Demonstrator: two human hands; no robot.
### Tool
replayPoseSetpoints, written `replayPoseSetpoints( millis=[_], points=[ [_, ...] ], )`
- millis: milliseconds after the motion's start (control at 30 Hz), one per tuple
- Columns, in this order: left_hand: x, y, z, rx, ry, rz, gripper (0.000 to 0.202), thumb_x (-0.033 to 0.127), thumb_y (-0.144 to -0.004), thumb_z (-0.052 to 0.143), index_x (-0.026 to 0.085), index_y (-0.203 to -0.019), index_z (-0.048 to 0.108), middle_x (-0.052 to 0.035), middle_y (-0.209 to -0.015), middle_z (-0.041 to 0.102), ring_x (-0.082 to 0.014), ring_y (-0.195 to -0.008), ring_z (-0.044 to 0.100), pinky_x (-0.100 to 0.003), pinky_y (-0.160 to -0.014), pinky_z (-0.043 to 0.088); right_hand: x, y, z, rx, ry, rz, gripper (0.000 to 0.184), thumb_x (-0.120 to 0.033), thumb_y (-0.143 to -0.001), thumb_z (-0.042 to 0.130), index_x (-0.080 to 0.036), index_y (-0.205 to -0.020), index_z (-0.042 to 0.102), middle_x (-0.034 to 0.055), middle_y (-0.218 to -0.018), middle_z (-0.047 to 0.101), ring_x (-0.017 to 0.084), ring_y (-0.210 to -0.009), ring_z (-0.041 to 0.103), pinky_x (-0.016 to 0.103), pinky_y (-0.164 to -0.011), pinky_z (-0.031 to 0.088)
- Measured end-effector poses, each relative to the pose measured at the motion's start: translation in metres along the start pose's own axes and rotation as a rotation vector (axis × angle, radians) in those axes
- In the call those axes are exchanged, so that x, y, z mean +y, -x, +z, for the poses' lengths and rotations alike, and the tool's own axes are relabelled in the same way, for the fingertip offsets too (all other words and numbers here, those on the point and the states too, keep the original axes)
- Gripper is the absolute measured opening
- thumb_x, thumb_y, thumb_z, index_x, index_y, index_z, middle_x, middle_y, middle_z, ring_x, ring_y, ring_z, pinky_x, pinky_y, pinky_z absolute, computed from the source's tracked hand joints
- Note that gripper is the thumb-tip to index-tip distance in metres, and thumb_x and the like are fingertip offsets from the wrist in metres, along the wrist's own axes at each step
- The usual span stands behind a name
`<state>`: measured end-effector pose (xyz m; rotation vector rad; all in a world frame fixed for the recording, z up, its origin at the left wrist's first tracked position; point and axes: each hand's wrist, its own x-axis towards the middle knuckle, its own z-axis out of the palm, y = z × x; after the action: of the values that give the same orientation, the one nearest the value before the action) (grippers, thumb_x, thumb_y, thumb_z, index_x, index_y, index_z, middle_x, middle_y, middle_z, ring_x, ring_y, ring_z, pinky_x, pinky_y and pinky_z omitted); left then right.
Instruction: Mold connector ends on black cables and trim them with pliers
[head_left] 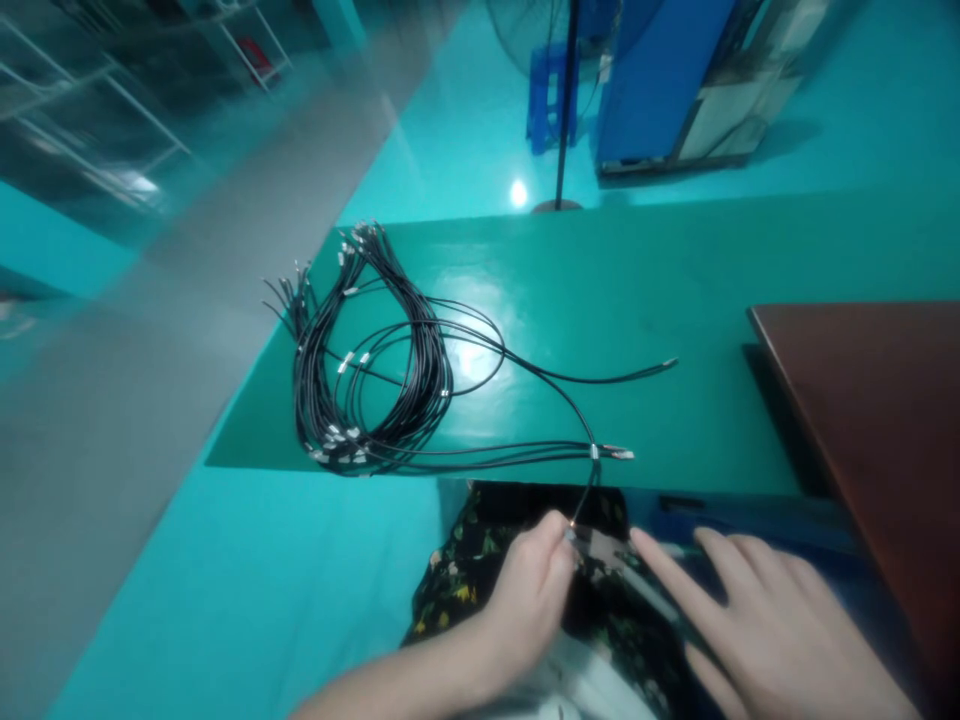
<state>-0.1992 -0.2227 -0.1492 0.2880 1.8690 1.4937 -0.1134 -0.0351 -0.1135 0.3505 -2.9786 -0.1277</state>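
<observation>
Head view: the left hand pinches a cable beyond the near edge of the bench; the right hand's grip is unclear; tugging could drag the coil.

Coil of thin black cables on the left part of the flat green tabletop, one thin black strand running over the near side to the bare left hand; bare right hand to the right of it; brown rectangular board at the tabletop's right; behind, blue stool left of the large blue box-shaped cabinet
</observation>
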Motion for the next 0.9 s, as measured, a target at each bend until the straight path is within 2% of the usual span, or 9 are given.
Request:
replayPoseSetpoints(
  millis=[100, 200, 333, 500, 600, 700, 900],
  points=[
    [0.0, 0.003, 0.001, 0.027, -0.056, 0.017, 0.024, 0.028, -0.089, 0.03, 0.018, -0.069, 0.04, 0.0014, -0.066, 0.043, -0.0098, -0.06, 0.038, -0.022, -0.058, 0.032, -0.004, 0.003, 0.002, -0.013, 0.034, -0.022, 0.049, -0.026, -0.074, 0.043, -0.025, -0.122, 0.05, 0.0141, -0.088, 0.059, 0.028, -0.073, 0.053, 0.038, -0.057, 0.041],
    [-0.003, 0.004, 0.002, 0.03, -0.02, -0.019, 0.025, 0.029, -0.09, 0.028, 0.018, -0.07, 0.039, 0.0019, -0.065, 0.043, -0.0093, -0.057, 0.036, -0.022, -0.056, 0.03, -0.007, 0.005, 0.005, -0.032, 0.076, -0.074, 0.051, -0.021, -0.072, 0.043, -0.02, -0.123, 0.049, 0.0157, -0.084, 0.06, 0.028, -0.07, 0.054, 0.039, -0.056, 0.042],
    [-0.006, 0.004, 0.0, 0.031, 0.016, -0.054, 0.025, 0.031, -0.09, 0.029, 0.019, -0.069, 0.038, 0.003, -0.063, 0.04, -0.0083, -0.054, 0.033, -0.021, -0.052, 0.027, -0.012, 0.01, 0.013, -0.049, 0.085, -0.103, 0.054, -0.015, -0.072, 0.042, -0.018, -0.126, 0.046, 0.0134, -0.079, 0.06, 0.026, -0.067, 0.056, 0.036, -0.054, 0.044],
    [-0.011, 0.004, -0.002, 0.035, 0.031, -0.057, 0.026, 0.031, -0.089, 0.029, 0.019, -0.068, 0.036, 0.0044, -0.059, 0.035, -0.0075, -0.051, 0.03, -0.02, -0.048, 0.025, -0.011, 0.011, 0.016, -0.118, -0.077, -0.056, 0.054, -0.016, -0.076, 0.041, -0.02, -0.129, 0.042, 0.0065, -0.071, 0.06, 0.018, -0.056, 0.056, 0.028, -0.048, 0.045],
    [-0.015, 0.001, -0.003, 0.003, 0.118, -0.11, 0.024, 0.029, -0.087, 0.031, 0.019, -0.066, 0.037, 0.0059, -0.055, 0.03, -0.0064, -0.046, 0.025, -0.019, -0.044, 0.023, -0.003, 0.005, 0.011, -0.207, -0.277, -0.037, 0.05, -0.02, -0.078, 0.041, -0.027, -0.127, 0.046, 0.0021, -0.072, 0.063, 0.014, -0.052, 0.057, 0.023, -0.045, 0.043],
    [-0.014, -0.003, -0.005, -0.061, 0.224, -0.196, 0.019, 0.025, -0.083, 0.033, 0.019, -0.066, 0.039, 0.0071, -0.051, 0.028, -0.0057, -0.041, 0.022, -0.018, -0.04, 0.021, 0.004, -0.002, 0.007, -0.267, -0.391, -0.025, 0.047, -0.022, -0.078, 0.043, -0.032, -0.123, 0.049, 0.0002, -0.076, 0.066, 0.014, -0.055, 0.06, 0.022, -0.048, 0.045],
    [-0.005, -0.014, -0.014, -0.186, 0.376, -0.371, 0.012, 0.02, -0.07, 0.035, 0.019, -0.06, 0.04, 0.0082, -0.046, 0.026, -0.0046, -0.035, 0.019, -0.017, -0.034, 0.016, 0.006, -0.001, 0.009, -0.235, -0.356, -0.016, 0.052, -0.022, -0.075, 0.046, -0.03, -0.127, 0.046, 0.0027, -0.081, 0.067, 0.015, -0.056, 0.06, 0.023, -0.05, 0.045]
  ],
)
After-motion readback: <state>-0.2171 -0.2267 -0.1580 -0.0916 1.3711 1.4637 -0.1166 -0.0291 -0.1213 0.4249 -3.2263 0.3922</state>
